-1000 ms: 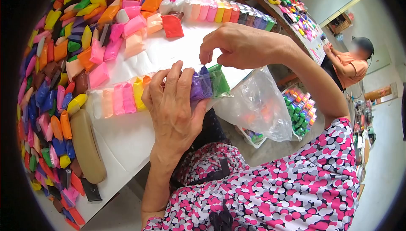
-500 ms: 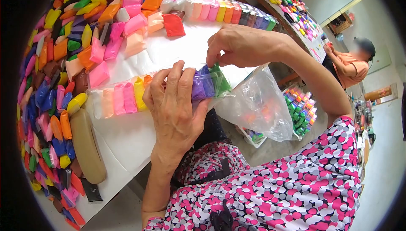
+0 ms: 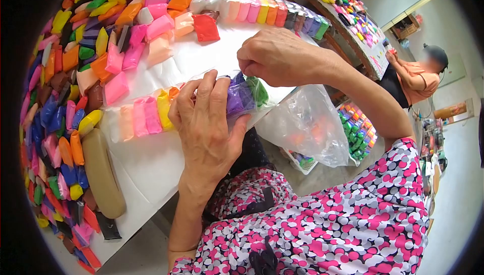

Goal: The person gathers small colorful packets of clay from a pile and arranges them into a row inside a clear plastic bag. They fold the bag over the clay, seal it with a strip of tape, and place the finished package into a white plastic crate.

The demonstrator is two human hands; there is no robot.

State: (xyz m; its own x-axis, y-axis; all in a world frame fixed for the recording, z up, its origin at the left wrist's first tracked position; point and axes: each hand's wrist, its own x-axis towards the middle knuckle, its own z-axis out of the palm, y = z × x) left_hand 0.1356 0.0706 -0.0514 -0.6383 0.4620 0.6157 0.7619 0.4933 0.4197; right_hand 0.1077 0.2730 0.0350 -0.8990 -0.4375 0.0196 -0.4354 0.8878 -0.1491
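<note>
A long clear plastic bag point(image 3: 112, 123) lies on the white table, filled with a row of soft coloured packets that look like modelling clay. White, peach, pink and yellow packets point(image 3: 164, 110) show left of my left hand point(image 3: 209, 119); purple packets point(image 3: 241, 93) and a green packet point(image 3: 258, 91) show to its right. My left hand lies across the middle of the bag, thumb along the near side, gripping it. At the green end, my right hand point(image 3: 275, 58) is closed with its fingertips at the bag's far edge; what they pinch is partly hidden.
Loose coloured packets point(image 3: 65, 119) cover the table's left side. A tan elongated case point(image 3: 102, 174) sits nearby. Behind lies another filled bag point(image 3: 272, 13). A clear plastic bag point(image 3: 312, 124) hangs by the table edge above baskets of packets point(image 3: 357, 129). Another person point(image 3: 416, 76) works beyond.
My right hand has shifted slightly left and down, its fingers curling closer over the green end. My left hand has barely moved and still holds the bag.
</note>
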